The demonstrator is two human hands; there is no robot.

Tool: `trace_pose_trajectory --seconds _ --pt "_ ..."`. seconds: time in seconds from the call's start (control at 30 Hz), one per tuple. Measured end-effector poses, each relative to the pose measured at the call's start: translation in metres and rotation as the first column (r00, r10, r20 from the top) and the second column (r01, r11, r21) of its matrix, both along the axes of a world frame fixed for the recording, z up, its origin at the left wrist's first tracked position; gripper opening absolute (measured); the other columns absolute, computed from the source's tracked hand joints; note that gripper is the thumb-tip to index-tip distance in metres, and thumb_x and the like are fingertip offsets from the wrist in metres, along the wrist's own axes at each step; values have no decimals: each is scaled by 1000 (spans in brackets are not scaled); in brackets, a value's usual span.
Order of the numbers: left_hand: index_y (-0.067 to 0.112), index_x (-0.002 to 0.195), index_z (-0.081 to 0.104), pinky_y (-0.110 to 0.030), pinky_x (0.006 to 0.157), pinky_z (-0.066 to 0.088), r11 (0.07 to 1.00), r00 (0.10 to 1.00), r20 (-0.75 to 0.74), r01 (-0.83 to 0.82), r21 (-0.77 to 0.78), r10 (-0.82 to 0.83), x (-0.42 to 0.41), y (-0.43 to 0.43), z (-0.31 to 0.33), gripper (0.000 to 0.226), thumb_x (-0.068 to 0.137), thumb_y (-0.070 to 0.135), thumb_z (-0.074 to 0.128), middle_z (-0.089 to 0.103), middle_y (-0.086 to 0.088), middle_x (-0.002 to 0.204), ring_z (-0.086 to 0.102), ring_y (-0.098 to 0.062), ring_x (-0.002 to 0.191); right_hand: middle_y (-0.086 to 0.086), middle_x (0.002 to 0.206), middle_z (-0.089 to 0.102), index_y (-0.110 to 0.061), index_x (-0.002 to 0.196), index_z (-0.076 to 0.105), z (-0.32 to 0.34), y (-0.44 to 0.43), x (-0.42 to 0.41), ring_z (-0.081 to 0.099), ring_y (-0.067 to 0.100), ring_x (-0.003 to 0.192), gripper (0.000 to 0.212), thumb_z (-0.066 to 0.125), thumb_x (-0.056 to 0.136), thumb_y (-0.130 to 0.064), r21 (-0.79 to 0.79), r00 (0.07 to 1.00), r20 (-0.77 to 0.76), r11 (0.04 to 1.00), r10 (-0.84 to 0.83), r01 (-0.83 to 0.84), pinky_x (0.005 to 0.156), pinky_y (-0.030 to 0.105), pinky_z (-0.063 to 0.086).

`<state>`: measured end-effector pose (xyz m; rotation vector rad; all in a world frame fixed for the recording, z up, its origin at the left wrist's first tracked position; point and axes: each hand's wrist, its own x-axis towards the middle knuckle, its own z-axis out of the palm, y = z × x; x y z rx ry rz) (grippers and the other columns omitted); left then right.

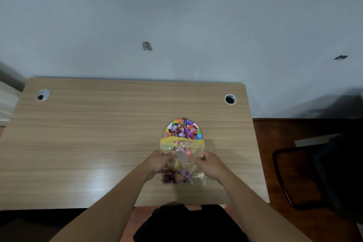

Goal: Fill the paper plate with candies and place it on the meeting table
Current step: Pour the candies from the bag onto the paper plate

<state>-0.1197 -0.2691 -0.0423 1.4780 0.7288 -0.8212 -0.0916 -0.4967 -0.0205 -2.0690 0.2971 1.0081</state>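
Closest to me, both forearms reach out over the near edge of the wooden desk [98, 143], and I have the left hand [157, 162] and the right hand [211, 165] pinched shut on the two sides of a clear zip bag [182, 155] with a yellow seal strip. Its mouth points away from me and overlaps the near rim of the paper plate [198, 131]. Wrapped candies [182, 129] already heap across most of the plate, while a smaller cluster sits in the bottom of the bag by my wrists. I judge the filling close to done; what remains is to set the bag aside, lift the plate and carry it to the meeting table, which I cannot pick out from here. Wide bare desk lies to the left of the plate, less to the right, where the desk edge drops to dark floor beside a black chair [314, 173]. Two cable holes sit well apart from the plate near the far corners, and the wall stands right behind the desk, so I would lift up and back.
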Motion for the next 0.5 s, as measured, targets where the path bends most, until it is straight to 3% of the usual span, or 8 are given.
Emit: trace_pose_trajectory --seconds 0.13,0.23,0.3,0.37,0.5 --pt "15 97 79 -33 80 50 999 1000 -8 -27 -32 26 -2 1 -2 27 103 38 67 80 -1 88 70 -20 81 -2 83 68 -14 101 70 -1 1 -2 63 14 68 13 63 98 -25 15 999 -23 999 -34 35 64 30 45" --pt "17 99 77 -30 75 51 996 998 -5 -66 -64 65 -3 -1 1 23 101 38 70 80 4 84 70 -16 76 0 95 78 -17 113 72 -2 4 -3 76 18 78 24 67 93 -29 58 994 -49 993 -100 103 70 35 57" --pt "13 108 77 -28 72 54 993 997 -1 -83 -86 83 -4 -1 2 26 100 36 73 82 -2 92 71 -15 77 1 103 76 -19 114 67 -1 6 -3 75 20 87 29 70 91 -36 57 990 -43 989 -136 139 77 40 59" --pt "7 120 76 -27 71 56 992 996 3 -88 -94 88 -3 0 2 33 100 34 73 83 -12 105 71 -15 79 -2 105 70 -22 113 60 1 7 -4 67 15 87 25 71 95 -34 73 985 -47 983 -164 167 71 33 53" --pt "2 123 75 -24 63 51 989 991 -14 -130 -66 130 -3 0 -6 34 100 27 74 76 5 75 62 -3 53 2 126 75 -20 122 65 -10 3 -4 72 17 106 31 75 94 -26 160 967 -76 954 -243 253 78 30 53"
